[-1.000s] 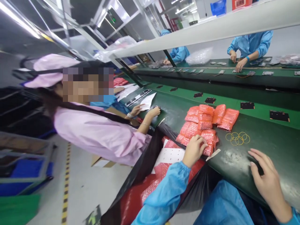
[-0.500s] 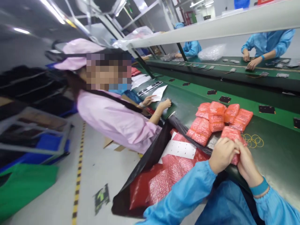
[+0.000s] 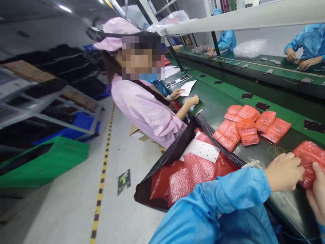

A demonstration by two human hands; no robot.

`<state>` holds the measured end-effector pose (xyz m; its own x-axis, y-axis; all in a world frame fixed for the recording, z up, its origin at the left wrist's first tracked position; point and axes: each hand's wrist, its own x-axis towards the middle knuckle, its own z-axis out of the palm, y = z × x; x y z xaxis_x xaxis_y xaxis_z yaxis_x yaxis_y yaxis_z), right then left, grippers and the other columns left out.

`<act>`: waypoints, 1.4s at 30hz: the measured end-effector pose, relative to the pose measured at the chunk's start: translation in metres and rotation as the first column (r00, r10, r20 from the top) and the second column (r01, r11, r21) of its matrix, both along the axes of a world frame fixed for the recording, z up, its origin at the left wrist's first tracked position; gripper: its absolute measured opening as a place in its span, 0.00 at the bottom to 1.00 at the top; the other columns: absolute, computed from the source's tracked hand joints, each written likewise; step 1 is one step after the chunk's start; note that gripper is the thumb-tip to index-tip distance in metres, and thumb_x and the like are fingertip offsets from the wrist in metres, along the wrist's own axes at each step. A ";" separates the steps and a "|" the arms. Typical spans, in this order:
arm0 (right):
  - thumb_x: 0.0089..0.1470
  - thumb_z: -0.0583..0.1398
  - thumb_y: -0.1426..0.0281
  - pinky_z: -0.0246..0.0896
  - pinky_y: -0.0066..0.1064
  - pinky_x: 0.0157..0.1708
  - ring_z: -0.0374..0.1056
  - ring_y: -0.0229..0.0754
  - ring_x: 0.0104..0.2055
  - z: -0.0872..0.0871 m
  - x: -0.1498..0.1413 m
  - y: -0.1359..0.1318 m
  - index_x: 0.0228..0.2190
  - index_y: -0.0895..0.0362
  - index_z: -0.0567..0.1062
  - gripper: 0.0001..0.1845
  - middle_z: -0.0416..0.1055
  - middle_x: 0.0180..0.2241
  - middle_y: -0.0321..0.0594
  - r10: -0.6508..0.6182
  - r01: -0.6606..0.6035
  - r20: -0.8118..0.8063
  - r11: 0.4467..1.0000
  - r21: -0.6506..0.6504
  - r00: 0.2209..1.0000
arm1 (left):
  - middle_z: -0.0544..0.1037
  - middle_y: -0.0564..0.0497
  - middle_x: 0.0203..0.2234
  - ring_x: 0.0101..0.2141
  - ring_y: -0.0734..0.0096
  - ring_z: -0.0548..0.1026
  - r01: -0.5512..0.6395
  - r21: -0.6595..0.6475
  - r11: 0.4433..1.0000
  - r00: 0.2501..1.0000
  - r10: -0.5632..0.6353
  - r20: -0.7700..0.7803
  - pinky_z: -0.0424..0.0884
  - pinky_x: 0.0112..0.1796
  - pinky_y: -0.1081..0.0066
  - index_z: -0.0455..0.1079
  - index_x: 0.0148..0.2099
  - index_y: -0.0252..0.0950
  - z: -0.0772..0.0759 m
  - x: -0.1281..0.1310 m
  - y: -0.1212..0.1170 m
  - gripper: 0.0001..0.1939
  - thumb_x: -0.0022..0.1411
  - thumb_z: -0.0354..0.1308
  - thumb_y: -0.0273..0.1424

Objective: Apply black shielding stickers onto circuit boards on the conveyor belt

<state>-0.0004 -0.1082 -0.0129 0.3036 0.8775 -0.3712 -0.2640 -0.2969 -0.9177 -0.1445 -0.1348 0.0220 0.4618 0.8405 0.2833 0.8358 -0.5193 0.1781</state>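
Pouch: a red bubble-wrap pouch, wrinkled and plump, between my hands
My left hand: grasping its left edge
My right hand: grasping its lower right, partly out of frame

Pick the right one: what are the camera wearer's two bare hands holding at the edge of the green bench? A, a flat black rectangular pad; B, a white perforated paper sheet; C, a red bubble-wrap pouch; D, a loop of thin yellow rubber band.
C. The left hand and the right hand both grip the red bubble-wrap pouch between them.
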 end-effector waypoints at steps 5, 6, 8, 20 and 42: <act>0.49 0.72 0.65 0.77 0.32 0.33 0.74 0.39 0.31 -0.015 0.044 0.039 0.38 0.57 0.79 0.14 0.79 0.37 0.37 -0.193 0.195 -0.126 0.981 0.007 0.973 | 0.82 0.48 0.35 0.43 0.61 0.76 0.357 0.052 0.933 0.928 -0.361 0.096 0.71 0.49 0.63 0.76 0.39 0.38 -0.011 0.004 0.001 0.07 0.70 0.58 0.33; 0.49 0.71 0.67 0.76 0.31 0.34 0.74 0.38 0.32 -0.018 0.051 0.047 0.37 0.55 0.77 0.13 0.79 0.37 0.35 -0.213 0.222 -0.198 0.975 0.024 0.957 | 0.82 0.49 0.32 0.40 0.63 0.77 0.327 0.049 0.944 0.933 -0.331 0.142 0.71 0.46 0.64 0.76 0.38 0.39 -0.018 0.003 0.000 0.09 0.72 0.56 0.33; 0.50 0.70 0.67 0.77 0.30 0.37 0.75 0.38 0.34 -0.023 0.066 0.063 0.35 0.54 0.75 0.11 0.80 0.37 0.33 -0.233 0.260 -0.324 0.965 0.041 0.917 | 0.81 0.51 0.27 0.32 0.65 0.77 0.187 0.031 0.982 0.943 -0.189 0.273 0.71 0.39 0.65 0.76 0.38 0.40 -0.034 0.002 -0.003 0.12 0.74 0.54 0.35; 0.50 0.67 0.63 0.75 0.31 0.48 0.77 0.38 0.44 -0.035 0.114 0.086 0.38 0.52 0.74 0.13 0.81 0.42 0.32 -0.325 0.448 -0.492 0.881 0.154 0.808 | 0.81 0.45 0.47 0.49 0.54 0.78 -0.250 -0.194 0.949 0.921 0.295 0.256 0.75 0.53 0.56 0.78 0.52 0.41 -0.037 -0.051 0.015 0.12 0.66 0.63 0.32; 0.54 0.66 0.45 0.74 0.38 0.39 0.78 0.48 0.36 -0.010 0.068 0.034 0.37 0.58 0.81 0.28 0.83 0.35 0.43 -0.154 0.192 -0.167 0.951 0.243 0.974 | 0.66 0.37 0.68 0.66 0.43 0.69 0.307 -0.492 0.815 0.584 0.247 0.773 0.64 0.65 0.44 0.47 0.79 0.45 -0.045 0.076 0.077 0.61 0.52 0.76 0.41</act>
